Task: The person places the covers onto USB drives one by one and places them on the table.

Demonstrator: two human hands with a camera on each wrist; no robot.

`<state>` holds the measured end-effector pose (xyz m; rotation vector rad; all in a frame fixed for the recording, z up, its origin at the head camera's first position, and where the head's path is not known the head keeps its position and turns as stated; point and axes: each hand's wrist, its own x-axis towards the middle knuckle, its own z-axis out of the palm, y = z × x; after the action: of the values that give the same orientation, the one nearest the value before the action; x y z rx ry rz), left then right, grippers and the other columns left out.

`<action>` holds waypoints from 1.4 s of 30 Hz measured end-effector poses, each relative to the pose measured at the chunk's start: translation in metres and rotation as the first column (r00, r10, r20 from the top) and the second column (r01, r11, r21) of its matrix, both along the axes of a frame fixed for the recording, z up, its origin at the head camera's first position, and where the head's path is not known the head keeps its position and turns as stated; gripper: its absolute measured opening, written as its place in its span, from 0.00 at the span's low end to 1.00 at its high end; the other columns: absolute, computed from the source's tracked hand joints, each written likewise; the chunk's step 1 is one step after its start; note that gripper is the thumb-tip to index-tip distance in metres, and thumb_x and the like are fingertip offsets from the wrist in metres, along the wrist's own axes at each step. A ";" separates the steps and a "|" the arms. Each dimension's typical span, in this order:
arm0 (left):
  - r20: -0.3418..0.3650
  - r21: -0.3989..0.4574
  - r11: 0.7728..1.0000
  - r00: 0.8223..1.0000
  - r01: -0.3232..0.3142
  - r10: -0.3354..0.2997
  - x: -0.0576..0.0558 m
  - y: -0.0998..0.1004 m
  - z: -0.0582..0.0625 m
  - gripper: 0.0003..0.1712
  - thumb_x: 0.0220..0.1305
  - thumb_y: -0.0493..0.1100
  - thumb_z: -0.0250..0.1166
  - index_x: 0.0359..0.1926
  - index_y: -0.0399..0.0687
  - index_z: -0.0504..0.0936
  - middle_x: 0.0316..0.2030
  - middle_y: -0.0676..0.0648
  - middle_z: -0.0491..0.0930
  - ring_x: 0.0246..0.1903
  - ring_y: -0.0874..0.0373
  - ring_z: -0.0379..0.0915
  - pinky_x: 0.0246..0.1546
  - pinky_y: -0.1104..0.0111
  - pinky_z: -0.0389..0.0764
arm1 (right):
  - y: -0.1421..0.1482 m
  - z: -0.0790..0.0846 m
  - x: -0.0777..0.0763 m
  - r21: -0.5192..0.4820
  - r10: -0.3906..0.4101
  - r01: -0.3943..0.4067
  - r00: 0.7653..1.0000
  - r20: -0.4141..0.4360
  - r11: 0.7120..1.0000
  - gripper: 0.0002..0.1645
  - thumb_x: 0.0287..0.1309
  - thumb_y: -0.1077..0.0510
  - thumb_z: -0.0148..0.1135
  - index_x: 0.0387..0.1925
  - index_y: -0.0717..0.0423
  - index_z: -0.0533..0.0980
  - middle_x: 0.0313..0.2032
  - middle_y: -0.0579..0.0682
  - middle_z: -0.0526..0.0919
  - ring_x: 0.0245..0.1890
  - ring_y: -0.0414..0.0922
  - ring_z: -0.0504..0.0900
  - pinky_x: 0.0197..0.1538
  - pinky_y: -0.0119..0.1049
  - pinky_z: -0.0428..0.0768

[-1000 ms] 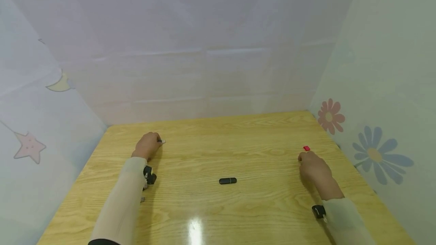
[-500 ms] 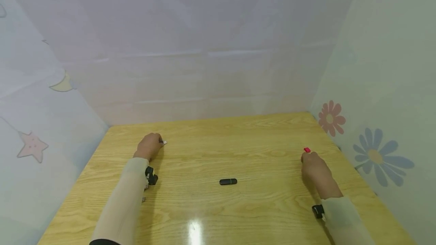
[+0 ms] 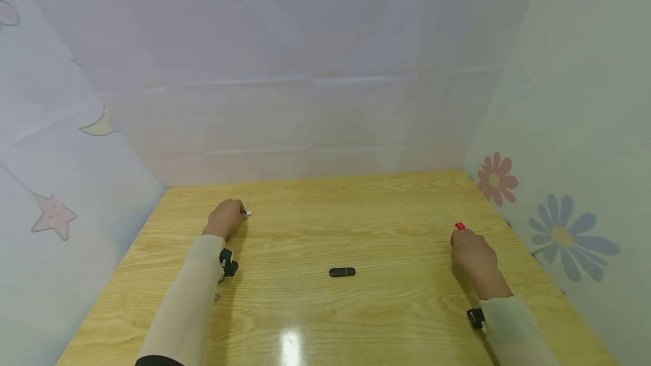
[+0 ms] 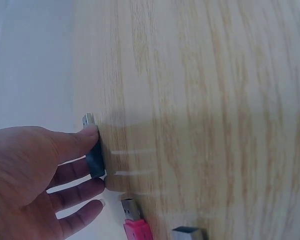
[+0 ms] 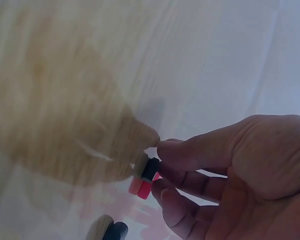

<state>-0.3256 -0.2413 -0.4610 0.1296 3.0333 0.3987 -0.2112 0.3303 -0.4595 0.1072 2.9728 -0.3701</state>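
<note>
My left hand (image 3: 225, 219), at the table's back left, pinches a dark USB stick (image 4: 95, 161) between thumb and fingers. Its silver plug (image 4: 88, 119) sticks out past the thumb. Beside it in the left wrist view lie a red USB stick (image 4: 137, 230) and another stick's metal plug (image 4: 187, 233), cut off by the frame. My right hand (image 3: 473, 254) is at the table's right, where its thumb and fingers pinch a small black cap (image 5: 150, 169). Right beside that cap lies a red cap (image 5: 144, 189). A dark cap (image 5: 116, 231) lies further down in the right wrist view.
A capped black USB stick (image 3: 342, 271) lies mid-table between the hands. A metal plug (image 3: 216, 297) peeks out beside the left sleeve (image 3: 178, 304), which hides what lies under it. Walls with printed shapes border the wooden table (image 3: 315, 213) at the back and sides.
The head view has shifted slightly. Both hands keep nearly the same places and grips, with the right fingertips a touch closer to the red cap.
</note>
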 end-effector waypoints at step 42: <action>-0.143 0.065 0.994 0.987 0.090 -0.080 0.016 0.022 0.020 0.10 0.61 0.45 0.64 0.42 0.49 0.77 0.38 0.46 0.83 0.33 0.52 0.77 0.32 0.60 0.76 | -0.024 0.010 -0.008 -0.156 0.135 -0.193 0.938 -0.320 0.969 0.08 0.61 0.63 0.57 0.40 0.64 0.76 0.37 0.57 0.76 0.33 0.50 0.76 0.34 0.44 0.76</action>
<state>-0.3092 -0.2195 -0.4409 0.3026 3.1376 0.5112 -0.2195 0.3062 -0.4497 -0.2417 3.1970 -0.6971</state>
